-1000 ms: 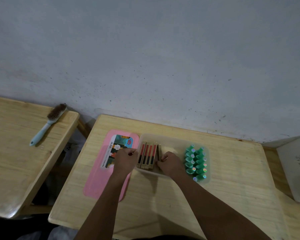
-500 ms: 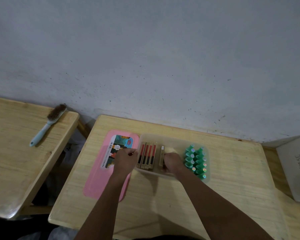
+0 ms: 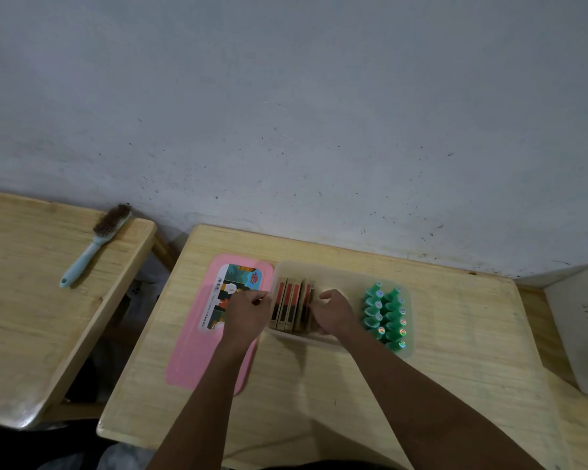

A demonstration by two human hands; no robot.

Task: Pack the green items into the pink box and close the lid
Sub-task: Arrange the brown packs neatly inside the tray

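A translucent box [image 3: 336, 271] stands on the wooden desk. Several green bottle-like items [image 3: 386, 315] lie in two rows at its right end. Several brown and red small cartons [image 3: 287, 303] stand packed side by side at its left end. The pink lid [image 3: 197, 351], with a picture label, lies flat on the desk left of the box. My left hand [image 3: 248, 313] grips the box's left rim with curled fingers. My right hand [image 3: 333, 312] is inside the box, its fingers curled against the rightmost carton and holding it to the row.
A second wooden desk [image 3: 31, 317] stands to the left across a gap, with a light blue brush [image 3: 95, 245] on it. A white board with handwriting [image 3: 577, 320] leans at the far right. A grey wall runs behind the desks.
My right hand slid one carton left until it met the row of other cartons. My left hand has stayed at the box's left rim.
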